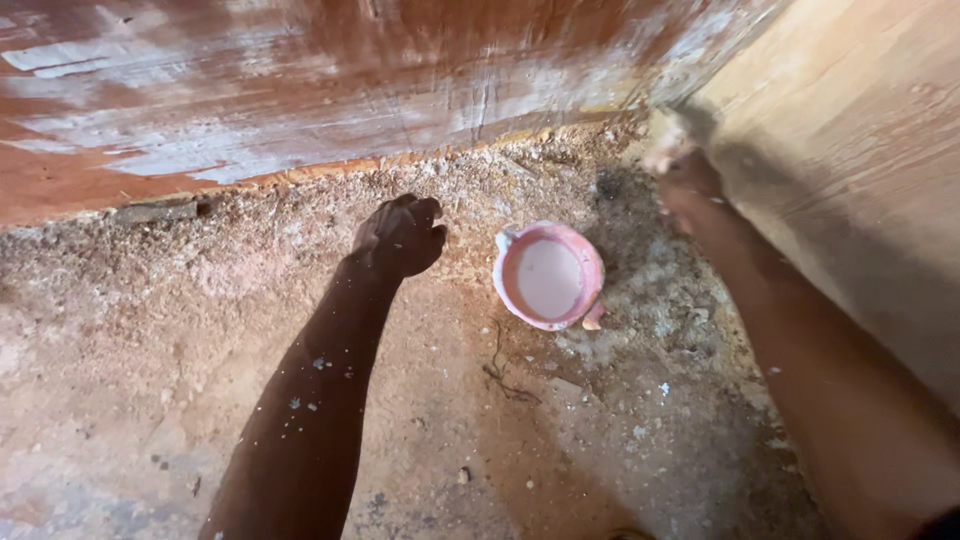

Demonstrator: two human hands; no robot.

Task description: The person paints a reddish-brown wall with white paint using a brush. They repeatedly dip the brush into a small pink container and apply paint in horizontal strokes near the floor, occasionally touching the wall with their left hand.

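A pink bowl [548, 276] of pale pinkish-white liquid sits on the dirty, sawdust-strewn floor [150, 360]. My left hand [400, 236] is curled into a loose fist with knuckles resting on the floor just left of the bowl, holding nothing I can see. My right hand [678, 170] is blurred by motion against the pale wooden panel [850, 150] on the right; something light-coloured seems to be at its fingertips, but I cannot tell what.
A reddish-brown wooden board [300, 80] smeared with white streaks runs along the back, meeting the pale panel in the corner. Sawdust and debris lie thick along the board's base. Dark grime [610, 190] stains the floor near the corner.
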